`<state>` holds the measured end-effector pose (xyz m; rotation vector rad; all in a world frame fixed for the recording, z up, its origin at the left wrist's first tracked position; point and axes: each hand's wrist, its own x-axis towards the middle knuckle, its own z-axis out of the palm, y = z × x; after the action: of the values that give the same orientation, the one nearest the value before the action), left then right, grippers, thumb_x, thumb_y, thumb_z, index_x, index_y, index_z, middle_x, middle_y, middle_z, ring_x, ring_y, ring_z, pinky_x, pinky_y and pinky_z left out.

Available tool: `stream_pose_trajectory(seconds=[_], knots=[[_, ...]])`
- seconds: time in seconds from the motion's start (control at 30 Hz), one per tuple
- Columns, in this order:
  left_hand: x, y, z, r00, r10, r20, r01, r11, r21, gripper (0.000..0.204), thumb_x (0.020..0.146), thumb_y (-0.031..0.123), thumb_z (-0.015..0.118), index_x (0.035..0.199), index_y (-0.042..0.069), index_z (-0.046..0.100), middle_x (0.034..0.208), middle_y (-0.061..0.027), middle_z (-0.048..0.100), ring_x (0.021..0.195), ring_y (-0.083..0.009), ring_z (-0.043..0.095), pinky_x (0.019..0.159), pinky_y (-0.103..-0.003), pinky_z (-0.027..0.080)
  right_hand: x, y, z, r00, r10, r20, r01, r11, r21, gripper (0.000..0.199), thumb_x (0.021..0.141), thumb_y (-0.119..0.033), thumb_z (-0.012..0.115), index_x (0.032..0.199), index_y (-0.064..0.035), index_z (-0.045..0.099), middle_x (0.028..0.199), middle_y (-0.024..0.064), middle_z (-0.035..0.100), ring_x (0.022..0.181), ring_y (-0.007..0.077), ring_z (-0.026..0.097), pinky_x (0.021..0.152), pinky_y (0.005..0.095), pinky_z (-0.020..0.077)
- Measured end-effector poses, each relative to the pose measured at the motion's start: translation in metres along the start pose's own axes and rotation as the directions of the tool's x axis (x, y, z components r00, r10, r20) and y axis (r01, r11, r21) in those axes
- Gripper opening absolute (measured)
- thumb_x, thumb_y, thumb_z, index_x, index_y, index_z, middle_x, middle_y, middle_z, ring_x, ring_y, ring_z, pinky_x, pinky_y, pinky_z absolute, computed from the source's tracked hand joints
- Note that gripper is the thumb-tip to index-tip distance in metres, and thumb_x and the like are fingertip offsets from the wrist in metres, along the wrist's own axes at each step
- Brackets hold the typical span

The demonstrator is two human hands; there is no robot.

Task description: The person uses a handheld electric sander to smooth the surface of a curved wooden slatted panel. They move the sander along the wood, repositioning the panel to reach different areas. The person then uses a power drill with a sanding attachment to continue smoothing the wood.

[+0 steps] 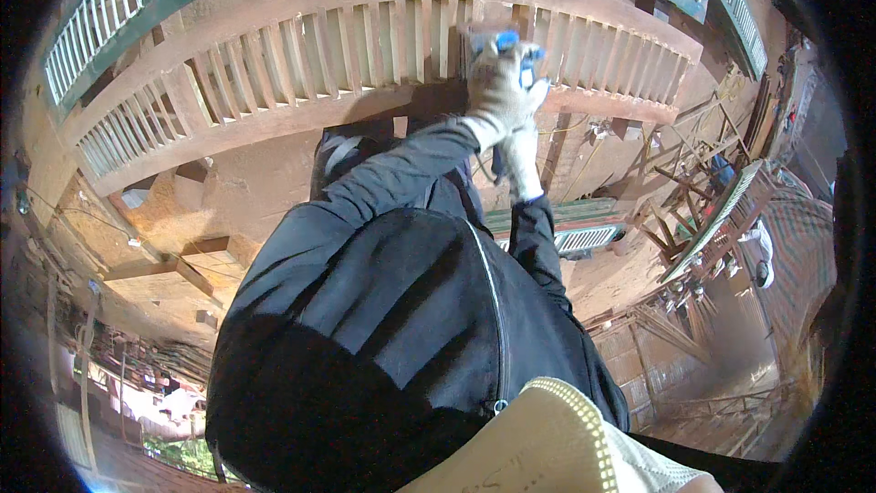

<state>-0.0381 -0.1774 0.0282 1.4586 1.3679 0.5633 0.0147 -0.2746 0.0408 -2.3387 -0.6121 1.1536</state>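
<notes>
A long louvred wooden shutter panel point(401, 96), bare reddish-brown wood with many slats, lies across in front of me. My left hand point(497, 96), in a pale knitted work glove, is closed over a blue hand-held power tool point(507, 39) at the panel's middle. Just below it, my right hand point(520, 157), gloved too, is wrapped round the lower part of the same tool. Both gloves hide much of the tool's body. Its far end is blurred over the slats, so its exact kind and contact with the wood cannot be made out.
Green-framed shutters with white slats point(91, 46) stand beyond the panel. Another green shutter point(584, 239) lies near my right arm. Wooden boxes point(173, 274) sit at the left. Scrap sticks point(698, 160) and a leaning slatted frame point(721, 224) crowd the right.
</notes>
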Motion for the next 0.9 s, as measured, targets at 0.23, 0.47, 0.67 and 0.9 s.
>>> stream_pose_trajectory(seconds=[0.23, 0.47, 0.67, 0.9], knots=[[0.003, -0.005, -0.007, 1.000, 0.018, 0.005, -0.017, 0.997, -0.070, 0.045, 0.068, 0.029, 0.081, 0.107, 0.019, 0.061, 0.108, -0.0134, 0.056, 0.093, -0.0325, 0.060, 0.076, -0.044, 0.051, 0.010, 0.031, 0.003, 0.984, -0.158, 0.080, 0.171, 0.964, -0.201, 0.067, 0.068, -0.026, 0.077, 0.124, 0.0007, 0.052, 0.112, 0.0205, 0.065, 0.097, 0.0327, 0.065, 0.076, 0.0377, 0.0512], [0.005, -0.008, -0.005, 0.989, 0.143, -0.027, -0.144, 0.989, -0.031, 0.045, 0.066, 0.023, 0.080, 0.106, 0.018, 0.060, 0.113, -0.0170, 0.050, 0.105, -0.0371, 0.053, 0.086, -0.047, 0.045, 0.011, 0.039, 0.014, 0.998, 0.055, 0.010, -0.053, 0.990, -0.130, 0.068, 0.068, -0.023, 0.077, 0.126, -0.0010, 0.052, 0.108, 0.0204, 0.065, 0.095, 0.0320, 0.063, 0.081, 0.0403, 0.0490], [0.148, 0.015, -0.020, 0.982, 0.149, -0.112, -0.157, 0.985, -0.066, 0.032, 0.071, 0.034, 0.069, 0.097, 0.017, 0.065, 0.100, -0.0192, 0.060, 0.093, -0.0364, 0.059, 0.080, -0.049, 0.047, 0.118, -0.077, 0.023, 0.973, -0.152, 0.171, 0.121, 0.976, 0.181, 0.036, 0.070, -0.007, 0.067, 0.105, -0.0021, 0.063, 0.081, 0.0087, 0.068, 0.063, 0.0186, 0.064, 0.059, 0.0330, 0.0532], [0.168, 0.037, -0.039, 0.898, 0.439, -0.016, -0.396, 0.824, 0.406, 0.046, 0.071, 0.038, 0.070, 0.105, 0.006, 0.067, 0.102, -0.0151, 0.068, 0.098, -0.0336, 0.064, 0.087, -0.044, 0.051, 0.135, -0.064, 0.021, 0.935, -0.334, 0.120, 0.244, 0.850, 0.466, 0.027, 0.077, -0.015, 0.070, 0.101, -0.0030, 0.065, 0.083, 0.0046, 0.067, 0.069, 0.0131, 0.063, 0.063, 0.0284, 0.0512]])
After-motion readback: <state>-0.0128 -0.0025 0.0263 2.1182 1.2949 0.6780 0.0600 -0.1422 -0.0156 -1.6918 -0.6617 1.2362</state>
